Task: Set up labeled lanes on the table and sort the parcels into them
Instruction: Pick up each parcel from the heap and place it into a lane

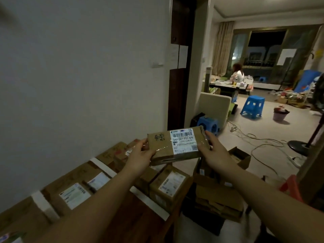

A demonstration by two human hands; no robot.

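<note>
The main risk is a mis-sort. The parcel (161, 151) sits in the centre of the frame with its shipping label (184, 142) facing up. Any writing on the white tape strips (103, 166) that mark the lanes on the table (140, 213) at the lower left cannot be read from here. A quick glance could therefore send the parcel into the wrong lane.

A second risk is a drop. The parcel is in the air near the table's far end, close to the open cartons (215, 193) on the floor at lower centre-right. It is held only by its two short ends, and part of its surface is covered in glossy clear tape. If one grip loosens, it would probably fall between the table and the cartons.

Putting it down carelessly could also nudge the sorted parcels (168, 185) near the table edge, or cover a strip.

Both forearms reach up from the bottom of the frame and angle towards each other. The left hand (140, 155) holds the left end, with the thumb on top and the fingers curled beneath. The right hand (216, 151) clasps the right end, with the thumb lying along the edge. Its other fingers are under the parcel and mostly hidden.
</note>
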